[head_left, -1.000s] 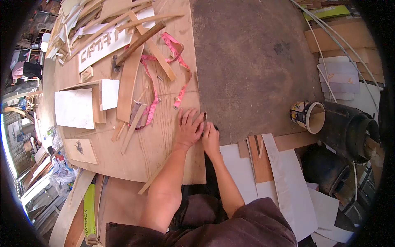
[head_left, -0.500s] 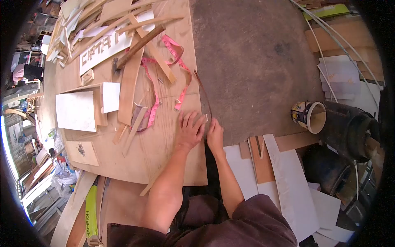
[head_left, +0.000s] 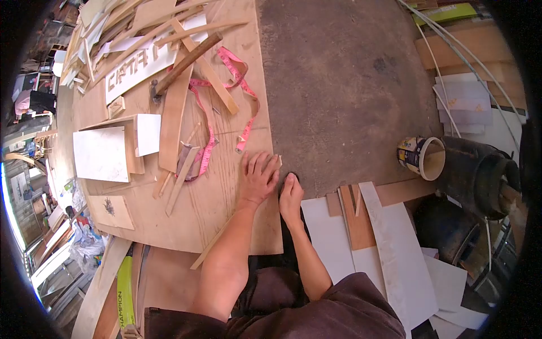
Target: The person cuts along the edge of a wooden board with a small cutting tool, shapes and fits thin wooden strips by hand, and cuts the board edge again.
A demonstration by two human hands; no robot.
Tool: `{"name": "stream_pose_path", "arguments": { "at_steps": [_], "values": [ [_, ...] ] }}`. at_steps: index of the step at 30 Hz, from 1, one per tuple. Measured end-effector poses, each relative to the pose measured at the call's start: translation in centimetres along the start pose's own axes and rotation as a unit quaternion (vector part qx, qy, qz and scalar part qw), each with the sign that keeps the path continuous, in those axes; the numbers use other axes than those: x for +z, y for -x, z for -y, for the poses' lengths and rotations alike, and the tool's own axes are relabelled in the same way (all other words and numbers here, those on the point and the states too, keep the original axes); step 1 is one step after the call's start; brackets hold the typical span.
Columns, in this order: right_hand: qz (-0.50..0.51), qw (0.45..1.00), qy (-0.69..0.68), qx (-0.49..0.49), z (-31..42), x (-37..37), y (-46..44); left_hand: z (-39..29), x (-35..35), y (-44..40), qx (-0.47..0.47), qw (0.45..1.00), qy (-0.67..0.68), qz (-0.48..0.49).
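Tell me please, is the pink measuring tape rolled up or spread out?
Spread out: the pink measuring tape lies in loose, open bends on the wooden tabletop, with one end near the left hand.

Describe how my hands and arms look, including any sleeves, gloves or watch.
Your left hand and right hand wear no gloves, and no watch or band shows. Short, loose, dark brown sleeves leave both forearms bare.

Hammer (head_left: 189,63) & tape meas. (head_left: 207,153) on tbl. (head_left: 169,226), box (head_left: 101,153) to their L, bucket (head_left: 409,155) R of tbl.
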State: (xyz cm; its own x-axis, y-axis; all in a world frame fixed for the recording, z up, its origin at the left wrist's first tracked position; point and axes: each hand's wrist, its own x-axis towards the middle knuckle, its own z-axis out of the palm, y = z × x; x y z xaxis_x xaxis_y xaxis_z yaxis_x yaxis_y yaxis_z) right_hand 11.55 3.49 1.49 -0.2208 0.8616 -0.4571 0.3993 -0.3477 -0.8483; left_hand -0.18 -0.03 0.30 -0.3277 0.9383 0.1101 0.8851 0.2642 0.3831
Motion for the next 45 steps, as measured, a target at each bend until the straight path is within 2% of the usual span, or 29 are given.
{"name": "stream_pose_path", "arguments": {
  "at_steps": [6,9,11,15,17,21,24,29,36,39,45],
  "values": [
    [0.01,0.999,-0.032,0.016,-1.6,0.3,0.5,-0.2,-0.1,-0.1,0.005,1.0,-0.003,-0.004],
    [-0.009,0.999,-0.041,-0.035,-1.8,0.4,0.5,-0.1,0.1,0.1,0.004,1.0,-0.008,-0.003],
    [0.011,0.999,-0.053,-0.001,-2.1,0.2,0.6,-0.1,0.1,0.1,0.013,1.0,-0.014,-0.004],
    [0.009,0.998,-0.055,-0.006,-2.7,-0.3,1.2,-0.1,0.3,0.5,0.007,1.0,-0.021,-0.001],
    [0.045,0.998,-0.035,0.039,-3.0,-1.0,1.6,-0.4,-0.3,0.5,0.013,0.999,-0.029,0.006],
    [0.041,0.998,-0.036,0.016,-3.1,-1.2,1.1,-0.7,-0.2,0.3,0.015,0.999,-0.036,-0.003],
    [0.02,0.998,-0.065,-0.013,-2.4,-1.5,1.0,-1.7,0.6,1.0,-0.005,1.0,0.009,-0.006],
    [0.027,0.999,0.008,-0.025,-0.9,-2.5,0.3,-2.0,1.4,1.1,-0.005,0.999,-0.039,0.009],
    [0.062,0.997,0.024,-0.025,0.2,-2.2,-0.1,-1.4,1.2,1.0,-0.002,0.996,-0.062,0.058],
    [0.063,0.997,0.027,-0.034,0.0,-1.5,-1.1,-0.8,1.9,0.5,0.01,0.996,-0.082,0.02],
    [0.083,0.996,-0.004,-0.028,-0.1,-1.4,-0.9,-1.2,1.5,0.8,0.003,1.0,0.006,-0.011]
  ]
}}
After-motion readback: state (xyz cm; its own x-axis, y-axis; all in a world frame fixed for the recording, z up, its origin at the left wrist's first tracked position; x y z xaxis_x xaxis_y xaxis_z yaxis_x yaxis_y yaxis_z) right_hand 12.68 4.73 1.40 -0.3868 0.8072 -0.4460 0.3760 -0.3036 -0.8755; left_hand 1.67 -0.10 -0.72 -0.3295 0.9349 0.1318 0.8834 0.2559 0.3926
